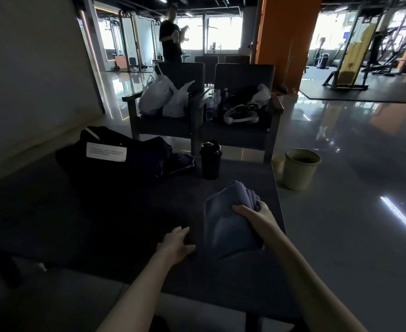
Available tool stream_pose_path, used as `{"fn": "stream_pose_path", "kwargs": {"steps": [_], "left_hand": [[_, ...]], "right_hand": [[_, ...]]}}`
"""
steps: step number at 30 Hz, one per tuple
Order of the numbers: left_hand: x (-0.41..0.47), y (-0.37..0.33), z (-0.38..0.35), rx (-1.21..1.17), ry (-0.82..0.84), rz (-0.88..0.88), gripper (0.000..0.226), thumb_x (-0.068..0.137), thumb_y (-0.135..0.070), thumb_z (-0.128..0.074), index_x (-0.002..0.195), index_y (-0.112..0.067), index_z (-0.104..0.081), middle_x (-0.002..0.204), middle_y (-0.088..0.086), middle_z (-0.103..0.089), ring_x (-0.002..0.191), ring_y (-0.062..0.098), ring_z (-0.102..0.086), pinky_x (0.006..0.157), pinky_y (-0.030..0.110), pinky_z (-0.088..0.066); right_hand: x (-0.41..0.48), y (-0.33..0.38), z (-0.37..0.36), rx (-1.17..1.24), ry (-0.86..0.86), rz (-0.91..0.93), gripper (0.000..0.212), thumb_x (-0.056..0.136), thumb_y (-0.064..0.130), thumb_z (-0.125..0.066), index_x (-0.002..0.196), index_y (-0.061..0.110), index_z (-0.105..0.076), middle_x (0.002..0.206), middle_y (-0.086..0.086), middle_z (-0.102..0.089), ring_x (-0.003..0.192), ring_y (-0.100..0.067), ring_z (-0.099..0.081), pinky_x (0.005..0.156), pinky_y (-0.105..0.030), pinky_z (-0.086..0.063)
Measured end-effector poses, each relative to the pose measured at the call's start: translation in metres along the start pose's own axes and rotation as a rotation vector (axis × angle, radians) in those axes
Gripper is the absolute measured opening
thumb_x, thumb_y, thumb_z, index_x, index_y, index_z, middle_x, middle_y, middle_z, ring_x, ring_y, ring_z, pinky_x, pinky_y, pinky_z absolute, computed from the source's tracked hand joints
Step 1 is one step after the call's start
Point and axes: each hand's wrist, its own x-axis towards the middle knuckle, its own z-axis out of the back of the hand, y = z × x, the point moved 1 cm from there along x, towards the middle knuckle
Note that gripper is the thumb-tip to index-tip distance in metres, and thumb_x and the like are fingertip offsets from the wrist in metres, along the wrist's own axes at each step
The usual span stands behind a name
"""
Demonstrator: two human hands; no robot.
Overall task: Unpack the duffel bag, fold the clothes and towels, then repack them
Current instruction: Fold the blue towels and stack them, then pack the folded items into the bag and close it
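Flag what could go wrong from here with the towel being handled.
1. The right hand grips the folded towel at one end only. If it is lifted that way, the layers may fall open and undo the fold.
2. The black shaker bottle stands upright just beyond the towel, beside the duffel bag. A sweep toward the bag might knock it over.
3. The towel sits near the right edge of the table and could slip to the floor.

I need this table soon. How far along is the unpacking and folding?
Done: the towel looks folded. In hand: the right hand grips it, the left hand lies open beside it. Left: dark clothes lie bunched beside the duffel bag; folding them and repacking seem to remain.
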Motion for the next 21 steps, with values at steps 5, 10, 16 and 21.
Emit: {"fn": "stream_pose_path", "kwargs": {"steps": [5, 10, 16, 21], "left_hand": [[0.019, 0.012, 0.012, 0.195, -0.096, -0.035, 0.054, 0.098, -0.043, -0.039, 0.148, -0.027, -0.028, 0.158, -0.002, -0.019, 0.143, 0.02, -0.021, 0.111, 0.04, -0.028], [0.047, 0.027, -0.002, 0.115, -0.189, -0.03, 0.05, 0.1, -0.044, -0.031, 0.147, -0.028, -0.03, 0.158, -0.004, -0.018, 0.145, 0.017, -0.014, 0.117, 0.042, -0.018], [0.045, 0.037, -0.03, 0.147, -0.33, -0.006, 0.05, 0.1, -0.044, -0.024, 0.149, -0.035, -0.019, 0.159, -0.012, -0.009, 0.147, 0.011, -0.001, 0.119, 0.042, -0.009], [0.046, 0.039, -0.03, 0.211, -0.33, -0.001, 0.057, 0.095, -0.049, -0.006, 0.149, -0.036, -0.015, 0.159, -0.013, -0.006, 0.146, 0.009, 0.001, 0.119, 0.039, -0.003]], "right_hand": [[0.011, -0.003, -0.014, 0.003, -0.003, 0.003, 0.087, 0.048, 0.051, -0.078, 0.123, 0.016, -0.05, 0.104, -0.002, -0.067, 0.092, -0.016, -0.066, 0.068, -0.025, -0.051], [0.044, -0.007, -0.023, 0.01, -0.02, 0.017, 0.081, 0.058, 0.047, -0.08, 0.127, 0.017, -0.047, 0.105, 0.0, -0.067, 0.093, -0.015, -0.066, 0.073, -0.029, -0.053], [0.091, -0.02, -0.04, -0.006, 0.001, 0.029, 0.069, 0.07, 0.037, -0.078, 0.129, 0.022, -0.045, 0.106, 0.004, -0.066, 0.093, -0.012, -0.066, 0.074, -0.028, -0.054], [0.112, -0.028, -0.051, -0.036, 0.008, -0.009, 0.073, 0.074, 0.037, -0.075, 0.137, 0.025, -0.039, 0.109, 0.009, -0.063, 0.093, -0.008, -0.064, 0.07, -0.022, -0.05]]}}
